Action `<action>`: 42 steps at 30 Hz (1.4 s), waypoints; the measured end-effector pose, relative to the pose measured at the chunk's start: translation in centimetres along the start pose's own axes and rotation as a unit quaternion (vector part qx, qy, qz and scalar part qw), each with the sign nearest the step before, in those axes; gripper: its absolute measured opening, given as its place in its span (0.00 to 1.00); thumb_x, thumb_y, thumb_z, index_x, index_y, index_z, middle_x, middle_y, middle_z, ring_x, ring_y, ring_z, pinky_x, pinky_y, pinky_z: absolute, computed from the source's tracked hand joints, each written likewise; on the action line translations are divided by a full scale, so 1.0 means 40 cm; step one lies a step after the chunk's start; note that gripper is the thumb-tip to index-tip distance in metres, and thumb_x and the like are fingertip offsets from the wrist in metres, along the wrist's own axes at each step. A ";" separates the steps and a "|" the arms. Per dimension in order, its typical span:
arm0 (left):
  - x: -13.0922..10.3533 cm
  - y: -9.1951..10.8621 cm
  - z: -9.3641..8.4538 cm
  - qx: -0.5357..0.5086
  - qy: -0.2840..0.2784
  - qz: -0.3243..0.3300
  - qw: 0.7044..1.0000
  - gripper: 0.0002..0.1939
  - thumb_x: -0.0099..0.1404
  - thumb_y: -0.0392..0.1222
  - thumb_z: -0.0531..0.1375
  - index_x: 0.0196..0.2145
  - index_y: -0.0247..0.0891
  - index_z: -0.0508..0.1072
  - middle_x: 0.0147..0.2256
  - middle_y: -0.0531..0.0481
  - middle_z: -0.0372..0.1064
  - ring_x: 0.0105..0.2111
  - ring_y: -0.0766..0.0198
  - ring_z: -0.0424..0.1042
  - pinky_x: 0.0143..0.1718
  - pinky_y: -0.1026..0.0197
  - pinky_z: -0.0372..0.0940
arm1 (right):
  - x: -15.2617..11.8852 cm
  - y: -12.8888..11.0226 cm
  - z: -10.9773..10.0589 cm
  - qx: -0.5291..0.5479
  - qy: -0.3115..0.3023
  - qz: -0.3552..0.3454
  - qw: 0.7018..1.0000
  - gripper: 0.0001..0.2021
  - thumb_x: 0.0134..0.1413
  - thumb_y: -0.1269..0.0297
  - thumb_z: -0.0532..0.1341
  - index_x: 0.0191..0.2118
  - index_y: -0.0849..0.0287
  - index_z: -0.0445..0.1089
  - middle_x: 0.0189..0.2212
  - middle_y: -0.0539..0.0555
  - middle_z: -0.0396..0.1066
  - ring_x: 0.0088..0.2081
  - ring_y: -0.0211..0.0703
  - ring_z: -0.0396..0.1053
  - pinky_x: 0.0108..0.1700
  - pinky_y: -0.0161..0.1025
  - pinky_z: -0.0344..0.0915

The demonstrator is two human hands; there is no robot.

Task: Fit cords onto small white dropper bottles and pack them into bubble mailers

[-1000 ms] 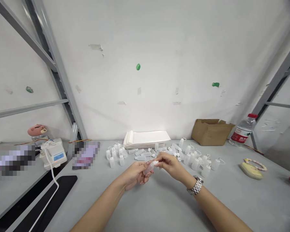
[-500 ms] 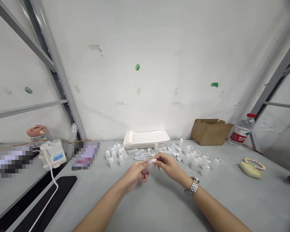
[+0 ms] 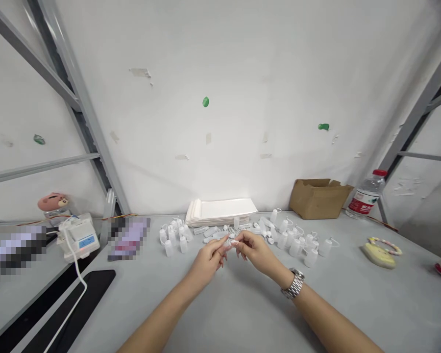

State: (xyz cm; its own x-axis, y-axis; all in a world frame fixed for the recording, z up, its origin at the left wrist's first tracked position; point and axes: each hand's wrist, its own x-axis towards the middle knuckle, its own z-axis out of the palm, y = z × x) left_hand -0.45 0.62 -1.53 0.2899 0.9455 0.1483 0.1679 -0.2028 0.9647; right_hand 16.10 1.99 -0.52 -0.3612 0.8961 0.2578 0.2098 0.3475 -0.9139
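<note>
My left hand point(image 3: 209, 256) is closed around a small translucent squeeze bottle point(image 3: 229, 243) just above the grey table. Most of that bottle's body is hidden by the fingers. From the other side, my right hand point(image 3: 254, 249) pinches at its white top; exactly which part the fingertips grip is too small to tell. Behind both hands lie loose bottles and caps point(image 3: 211, 232). Several upright capped squeeze bottles point(image 3: 183, 244) stand to the left of my hands, and a larger group of capped bottles point(image 3: 295, 247) stands to the right.
A stack of white sheets or envelopes point(image 3: 224, 208) lies against the wall. At the back right are an open cardboard box point(image 3: 318, 201) and a water bottle point(image 3: 365, 196). A yellow item point(image 3: 378, 256) with a beaded loop rests at right; a white cabled device point(image 3: 81, 238) sits left.
My left hand has turned and its fingers have straightened towards the top of the squeeze bottle, covering more of its body. My right hand stays at the top.
</note>
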 end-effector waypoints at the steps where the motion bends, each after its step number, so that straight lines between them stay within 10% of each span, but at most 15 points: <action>1: -0.001 -0.006 -0.002 0.031 0.007 0.031 0.999 0.20 0.60 0.46 0.50 0.49 0.39 0.67 0.27 0.54 0.55 0.23 0.69 0.59 0.28 0.62 0.60 | 0.000 0.001 0.002 -0.012 0.002 0.006 1.000 0.14 0.53 0.53 0.55 0.26 0.58 0.60 0.17 0.46 0.62 0.20 0.34 0.57 0.24 0.33 0.55; 14: -0.013 -0.020 -0.001 0.155 0.042 0.154 0.975 0.18 0.60 0.38 0.53 0.49 0.46 0.68 0.30 0.51 0.59 0.31 0.64 0.63 0.37 0.58 0.65 | 0.005 0.015 0.016 -0.023 -0.037 0.115 0.992 0.28 0.53 0.42 0.46 0.12 0.58 0.51 0.08 0.45 0.49 0.12 0.31 0.47 0.18 0.33 0.47; 29: -0.004 0.019 0.007 0.028 0.121 -0.010 0.992 0.19 0.51 0.42 0.60 0.43 0.40 0.73 0.29 0.52 0.63 0.21 0.68 0.64 0.29 0.60 0.64 | 0.009 -0.003 -0.020 0.063 -0.014 0.013 0.998 0.13 0.46 0.54 0.61 0.34 0.60 0.67 0.26 0.51 0.70 0.28 0.39 0.67 0.34 0.39 0.64; 42: -0.014 -0.029 -0.007 0.258 0.083 0.226 0.936 0.19 0.62 0.38 0.50 0.50 0.45 0.66 0.32 0.47 0.67 0.34 0.61 0.66 0.37 0.58 0.64 | 0.006 0.012 -0.010 0.075 -0.076 0.084 0.991 0.18 0.45 0.46 0.58 0.25 0.58 0.59 0.16 0.45 0.60 0.20 0.34 0.57 0.25 0.34 0.55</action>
State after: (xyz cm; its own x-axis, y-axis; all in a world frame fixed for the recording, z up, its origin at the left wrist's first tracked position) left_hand -1.07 0.40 -2.66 0.2984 0.7513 0.5886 0.5081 -0.6471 0.5684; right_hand 16.48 2.47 -0.78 -0.4681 0.8818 0.0574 0.1448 0.1407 -0.9794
